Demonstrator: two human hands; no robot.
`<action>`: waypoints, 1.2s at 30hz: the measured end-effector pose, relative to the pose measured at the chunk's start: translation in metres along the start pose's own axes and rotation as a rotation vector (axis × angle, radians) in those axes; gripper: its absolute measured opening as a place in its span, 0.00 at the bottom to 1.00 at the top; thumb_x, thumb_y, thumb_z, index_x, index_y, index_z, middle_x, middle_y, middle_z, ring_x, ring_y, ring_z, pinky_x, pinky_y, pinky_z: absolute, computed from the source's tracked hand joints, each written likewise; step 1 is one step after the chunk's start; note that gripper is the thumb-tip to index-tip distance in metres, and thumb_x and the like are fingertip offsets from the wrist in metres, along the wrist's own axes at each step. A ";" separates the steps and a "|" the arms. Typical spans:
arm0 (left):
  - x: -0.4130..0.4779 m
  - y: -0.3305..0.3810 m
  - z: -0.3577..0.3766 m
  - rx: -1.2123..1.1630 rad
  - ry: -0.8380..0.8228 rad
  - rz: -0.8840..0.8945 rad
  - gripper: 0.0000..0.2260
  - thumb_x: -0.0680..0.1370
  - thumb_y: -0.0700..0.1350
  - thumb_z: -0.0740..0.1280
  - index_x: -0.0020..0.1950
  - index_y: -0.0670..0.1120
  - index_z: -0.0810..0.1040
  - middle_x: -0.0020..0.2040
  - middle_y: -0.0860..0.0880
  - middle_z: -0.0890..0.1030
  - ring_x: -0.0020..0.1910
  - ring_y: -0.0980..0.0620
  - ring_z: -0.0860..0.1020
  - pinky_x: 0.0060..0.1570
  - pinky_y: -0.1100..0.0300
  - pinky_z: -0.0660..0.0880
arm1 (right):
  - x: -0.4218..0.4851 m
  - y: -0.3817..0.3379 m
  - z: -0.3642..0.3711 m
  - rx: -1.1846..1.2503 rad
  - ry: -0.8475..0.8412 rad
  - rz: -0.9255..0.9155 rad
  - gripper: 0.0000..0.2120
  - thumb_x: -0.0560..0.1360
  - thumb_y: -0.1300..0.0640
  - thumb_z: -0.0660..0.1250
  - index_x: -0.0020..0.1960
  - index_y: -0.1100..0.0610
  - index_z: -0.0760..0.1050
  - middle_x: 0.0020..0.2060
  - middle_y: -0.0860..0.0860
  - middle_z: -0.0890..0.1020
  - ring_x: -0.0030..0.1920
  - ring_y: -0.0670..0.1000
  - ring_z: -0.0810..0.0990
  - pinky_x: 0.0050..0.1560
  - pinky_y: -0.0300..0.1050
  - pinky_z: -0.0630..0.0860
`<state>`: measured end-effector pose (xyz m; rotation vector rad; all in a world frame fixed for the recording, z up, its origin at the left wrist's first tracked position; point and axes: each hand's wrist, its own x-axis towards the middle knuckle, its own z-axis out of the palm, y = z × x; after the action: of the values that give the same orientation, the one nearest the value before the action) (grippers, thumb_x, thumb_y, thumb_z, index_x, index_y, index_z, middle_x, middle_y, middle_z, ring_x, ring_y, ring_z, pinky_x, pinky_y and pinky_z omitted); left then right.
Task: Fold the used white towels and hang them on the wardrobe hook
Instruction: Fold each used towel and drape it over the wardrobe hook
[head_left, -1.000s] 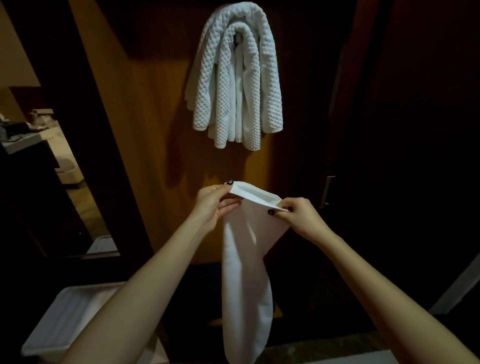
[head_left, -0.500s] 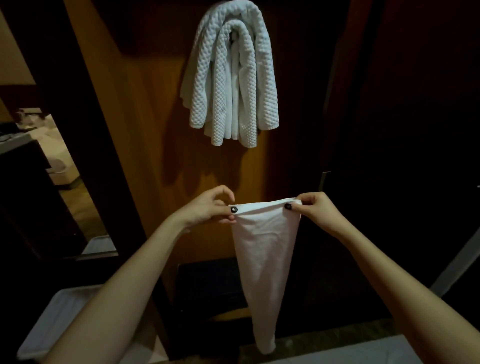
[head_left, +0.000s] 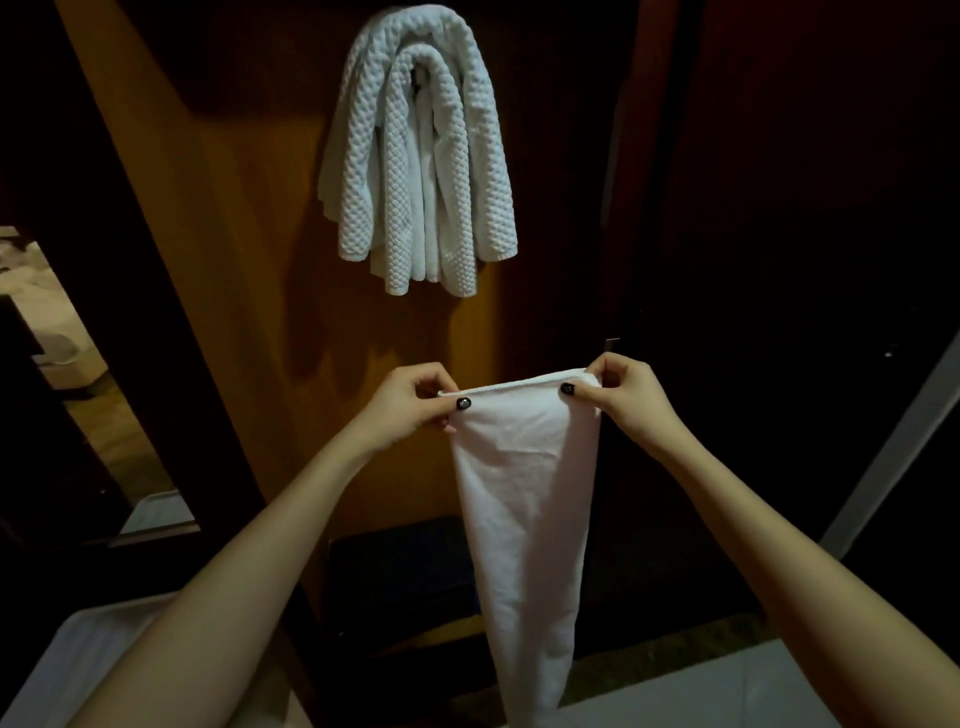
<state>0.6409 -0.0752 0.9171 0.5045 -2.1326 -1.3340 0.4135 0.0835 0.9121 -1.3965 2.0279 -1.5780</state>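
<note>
Since a second ago the smooth white towel (head_left: 524, 493) has gone from twisted and slanted to flat-on, with its top edge pulled level between the hands. The hands themselves have barely shifted in the last half second.

Left hand (head_left: 410, 405) has its grip clamped on the left top corner, dark-nailed thumb on the front of the cloth, fingers curled behind. Right hand (head_left: 623, 397) does the same on the right corner. So both grips are closed tight on the towel.

The top edge runs straight from one grip to the other. From there the towel hangs down between the forearms and narrows a lot. Its tip runs off the bottom of the view, so can't see the end.

Straight above the grips, well apart from them, the hung towels (head_left: 421, 156) with the bumpy waffle texture are looped over the hook (head_left: 415, 79), which is mostly buried under them. They hang against the orange wood wardrobe panel (head_left: 234, 260) behind the grips.

Lower down, behind the hanging towel, there's a dark box (head_left: 395, 571). Down left of the left forearm sits a white tray (head_left: 67, 654). Right of the right grip is a dark door (head_left: 779, 260).
</note>
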 end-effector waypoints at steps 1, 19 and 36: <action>0.001 0.001 -0.001 0.006 0.029 0.004 0.05 0.74 0.35 0.71 0.39 0.42 0.78 0.33 0.50 0.79 0.32 0.56 0.80 0.35 0.59 0.81 | 0.000 -0.001 -0.001 -0.011 0.005 -0.013 0.13 0.71 0.55 0.76 0.38 0.59 0.73 0.34 0.50 0.79 0.36 0.47 0.78 0.37 0.44 0.74; -0.004 0.006 -0.024 0.213 0.168 0.056 0.11 0.71 0.35 0.73 0.38 0.49 0.75 0.31 0.52 0.73 0.28 0.63 0.69 0.30 0.72 0.65 | 0.002 -0.018 0.008 -0.070 -0.003 -0.140 0.06 0.72 0.57 0.74 0.46 0.54 0.78 0.35 0.43 0.79 0.36 0.40 0.76 0.38 0.32 0.71; 0.004 0.008 -0.031 0.288 -0.099 -0.146 0.05 0.75 0.39 0.70 0.45 0.49 0.81 0.29 0.54 0.82 0.25 0.58 0.78 0.26 0.68 0.72 | -0.006 -0.018 0.021 0.621 -0.430 0.090 0.07 0.74 0.59 0.67 0.41 0.59 0.69 0.52 0.73 0.77 0.47 0.61 0.77 0.42 0.50 0.71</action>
<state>0.6576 -0.0948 0.9358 0.7351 -2.4261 -1.1524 0.4401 0.0751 0.9172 -1.2329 1.1960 -1.5153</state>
